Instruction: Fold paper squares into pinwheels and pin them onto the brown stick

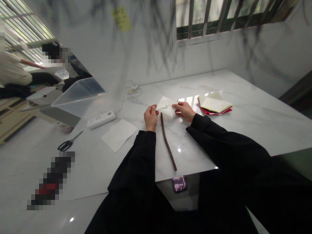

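A folded white paper point(166, 106) lies on the white marble table point(243, 123) in front of me. My left hand point(151, 117) pinches its left corner. My right hand point(184, 110) presses on its right edge with the fingers bent over it. A thin dark stick point(168, 143) lies on the table between my two black-sleeved arms, running from under the paper toward the near table edge.
A stack of coloured paper sheets point(214, 104) sits right of my right hand. To the left lie a white paper square point(119, 134), a white remote-like device point(101, 119), black scissors point(68, 143) and a clear plastic bin point(78, 96). Another person point(14, 73) sits at far left.
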### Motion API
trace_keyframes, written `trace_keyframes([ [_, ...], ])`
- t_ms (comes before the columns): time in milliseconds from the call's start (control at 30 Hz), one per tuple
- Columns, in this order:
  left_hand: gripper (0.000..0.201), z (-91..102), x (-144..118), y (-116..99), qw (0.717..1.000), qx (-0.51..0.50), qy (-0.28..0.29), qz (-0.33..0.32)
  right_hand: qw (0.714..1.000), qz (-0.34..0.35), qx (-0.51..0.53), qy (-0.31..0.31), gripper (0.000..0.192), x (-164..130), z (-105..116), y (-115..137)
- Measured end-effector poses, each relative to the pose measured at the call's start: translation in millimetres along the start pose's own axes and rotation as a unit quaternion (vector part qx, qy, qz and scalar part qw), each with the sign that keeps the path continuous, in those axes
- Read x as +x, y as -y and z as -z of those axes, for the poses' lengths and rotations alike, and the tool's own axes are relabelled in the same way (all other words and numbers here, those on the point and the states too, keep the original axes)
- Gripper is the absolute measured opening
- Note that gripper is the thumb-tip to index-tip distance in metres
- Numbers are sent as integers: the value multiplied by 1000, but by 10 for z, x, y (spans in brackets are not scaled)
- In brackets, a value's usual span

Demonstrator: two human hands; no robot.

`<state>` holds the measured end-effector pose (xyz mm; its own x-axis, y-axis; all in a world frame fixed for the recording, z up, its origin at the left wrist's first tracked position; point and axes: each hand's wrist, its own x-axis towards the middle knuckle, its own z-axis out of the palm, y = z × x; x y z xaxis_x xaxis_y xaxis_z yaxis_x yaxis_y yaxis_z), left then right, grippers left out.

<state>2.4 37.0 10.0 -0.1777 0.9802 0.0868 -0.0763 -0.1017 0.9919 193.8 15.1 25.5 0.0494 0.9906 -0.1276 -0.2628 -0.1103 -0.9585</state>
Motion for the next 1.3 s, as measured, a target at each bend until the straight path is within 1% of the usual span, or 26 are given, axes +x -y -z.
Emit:
trace_keyframes([
  [100, 41, -53, -76, -93, 993, -91, 11, 72, 1000, 8, -7, 6, 21, 9, 1, -21],
  [167, 46, -73, -137, -143, 988, -111, 51, 99, 1000, 15, -13, 9, 20, 17, 3, -37],
  [267, 48, -80, -213, -171, 984, -99, 115, 96, 999, 28, -30, 18, 21, 25, 7, -59],
  [333, 47, -78, -239, -161, 983, -89, 132, 86, 998, 35, -44, 25, 21, 26, 5, -68],
  [667, 46, -86, -229, -106, 988, -69, 116, 71, 991, 57, -116, 45, 11, 39, -7, -105],
  [733, 47, -85, -224, -98, 990, -69, 110, 63, 984, 81, -157, 21, 18, 45, 7, -119],
  [767, 47, -83, -219, -90, 990, -66, 106, 58, 976, 112, -188, -6, 25, 44, 16, -120],
  [800, 46, -80, -212, -81, 992, -60, 101, 50, 961, 157, -225, -38, 32, 39, 25, -115],
  [833, 45, -76, -205, -71, 993, -49, 97, 42, 939, 210, -264, -68, 37, 32, 34, -105],
  [867, 45, -73, -197, -61, 994, -35, 94, 31, 911, 265, -303, -88, 37, 21, 42, -90],
  [900, 45, -71, -191, -52, 995, -19, 94, 20, 883, 313, -337, -94, 34, 9, 46, -72],
  [933, 45, -69, -186, -45, 995, -4, 97, 9, 859, 349, -365, -85, 28, -4, 48, -53],
  [967, 46, -69, -184, -41, 995, 8, 104, -1, 841, 372, -387, -64, 22, -18, 45, -36],
  [1033, 47, -73, -188, -43, 992, 16, 121, -17, 825, 386, -412, -9, 17, -42, 32, -12],
  [1100, 47, -78, -199, -54, 991, 10, 134, -26, 825, 382, -415, 31, 18, -64, 13, 2],
  [1133, 47, -80, -206, -61, 990, 7, 138, -28, 829, 377, -411, 40, 18, -74, 5, 8],
  [1300, 48, -85, -231, -97, 989, 1, 148, -19, 863, 331, -380, 38, 13, -123, -8, 47],
])
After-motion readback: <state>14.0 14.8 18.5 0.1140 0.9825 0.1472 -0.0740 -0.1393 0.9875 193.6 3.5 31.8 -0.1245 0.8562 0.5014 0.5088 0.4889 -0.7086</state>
